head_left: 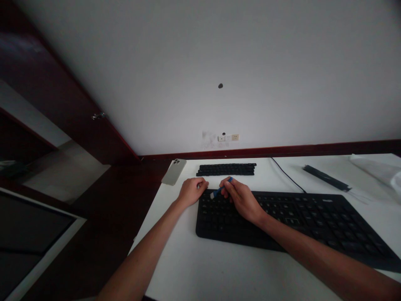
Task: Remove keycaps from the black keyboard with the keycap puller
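Observation:
My right hand (pixel 240 200) is shut on a short blue tool (pixel 223 188) with a white tip, which rests on the upper left keys of a black computer keyboard (pixel 313 221). My left hand (pixel 191 192) lies with its fingers curled, at the keyboard's top left corner. Nothing shows in it. Just beyond both hands, a neat double row of black keycaps (pixel 226 169) lies on the white table (pixel 175 255). A silver smartphone (pixel 173 172) lies left of the keycaps, at the table's far left corner.
A black cable (pixel 286 175) runs from the keyboard to the table's far edge. A black strip (pixel 326 177) and a white plastic sheet (pixel 376 171) lie at the far right. Beyond the table's left edge is a dark wooden surface (pixel 106 200). A wall socket plate (pixel 228 137) sits above the table.

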The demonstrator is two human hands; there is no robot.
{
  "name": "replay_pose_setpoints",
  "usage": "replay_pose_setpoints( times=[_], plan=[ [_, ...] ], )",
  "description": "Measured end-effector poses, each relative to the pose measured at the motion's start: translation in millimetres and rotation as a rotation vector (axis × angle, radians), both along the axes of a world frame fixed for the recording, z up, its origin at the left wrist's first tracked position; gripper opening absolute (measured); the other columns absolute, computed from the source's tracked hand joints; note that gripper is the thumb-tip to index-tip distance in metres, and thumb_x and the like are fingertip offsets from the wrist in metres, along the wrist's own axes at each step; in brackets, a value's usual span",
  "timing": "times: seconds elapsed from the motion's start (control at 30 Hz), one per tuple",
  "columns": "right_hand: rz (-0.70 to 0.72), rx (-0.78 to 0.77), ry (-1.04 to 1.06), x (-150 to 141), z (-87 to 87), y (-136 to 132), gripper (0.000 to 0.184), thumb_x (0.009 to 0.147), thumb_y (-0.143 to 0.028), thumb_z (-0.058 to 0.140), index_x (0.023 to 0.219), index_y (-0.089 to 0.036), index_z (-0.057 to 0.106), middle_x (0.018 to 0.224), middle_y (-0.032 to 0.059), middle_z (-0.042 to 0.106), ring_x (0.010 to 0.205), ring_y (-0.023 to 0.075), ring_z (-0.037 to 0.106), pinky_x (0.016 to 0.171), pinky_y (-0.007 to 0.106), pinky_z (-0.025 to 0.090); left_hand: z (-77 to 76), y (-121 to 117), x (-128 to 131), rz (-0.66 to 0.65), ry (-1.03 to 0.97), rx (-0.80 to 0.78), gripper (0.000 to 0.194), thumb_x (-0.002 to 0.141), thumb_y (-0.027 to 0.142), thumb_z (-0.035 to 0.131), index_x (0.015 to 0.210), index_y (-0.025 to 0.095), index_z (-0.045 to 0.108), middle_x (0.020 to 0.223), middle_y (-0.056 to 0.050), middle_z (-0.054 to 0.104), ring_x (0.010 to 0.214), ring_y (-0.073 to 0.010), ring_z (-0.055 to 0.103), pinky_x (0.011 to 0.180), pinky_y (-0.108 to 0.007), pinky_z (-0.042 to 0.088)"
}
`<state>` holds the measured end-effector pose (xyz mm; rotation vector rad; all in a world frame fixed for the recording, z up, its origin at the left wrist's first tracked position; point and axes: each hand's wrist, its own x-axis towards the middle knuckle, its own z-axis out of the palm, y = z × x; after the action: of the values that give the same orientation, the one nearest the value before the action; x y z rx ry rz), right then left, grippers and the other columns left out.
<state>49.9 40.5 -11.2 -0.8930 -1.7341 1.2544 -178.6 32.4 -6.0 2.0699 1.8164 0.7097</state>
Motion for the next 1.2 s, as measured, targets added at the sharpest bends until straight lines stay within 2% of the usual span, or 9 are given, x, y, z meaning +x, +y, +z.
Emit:
replay_pose_setpoints(
  times=[0.17,0.73,1.2],
  plan=[
    [-0.027,-0.010,0.036,-0.4,-1.1,0.6,0.043,0.105,-0.057,0.039,0.106,-0.022,0.063,0.084,0.0046,0.067,0.071,0.0178,0.061,0.060,0.029,0.048,-0.5,0.3,-0.3,0.000,0.000,-0.016,0.038,0.098,0.045,0.051,0.077,0.020,0.071,0.073,-0.002,0.070,0.069,-0.0168,0.061,0.065,-0.026,0.036],
    [0.013,0.054,-0.042,-0.7,2.0,-0.6,0.040,0.107,-0.052,0.037,0.100,-0.022,0.062,0.080,0.0032,0.066,0.070,0.0176,0.061,0.063,0.030,0.047,-2.5,0.5,-1.3,-0.001,-0.011,0.007,0.037,0.098,0.045,0.052,0.077,0.021,0.071,0.072,-0.001,0.069,0.067,-0.0160,0.059,0.065,-0.026,0.035],
    [0.002,0.058,-0.027,-1.9,2.8,-1.2,0.040,0.107,-0.051,0.037,0.104,-0.021,0.063,0.080,0.0035,0.066,0.068,0.0168,0.060,0.059,0.029,0.047,-0.5,-0.3,-0.2,-0.006,0.006,0.001,0.038,0.099,0.045,0.052,0.079,0.020,0.072,0.073,-0.001,0.070,0.068,-0.0158,0.059,0.064,-0.026,0.035]
  ],
)
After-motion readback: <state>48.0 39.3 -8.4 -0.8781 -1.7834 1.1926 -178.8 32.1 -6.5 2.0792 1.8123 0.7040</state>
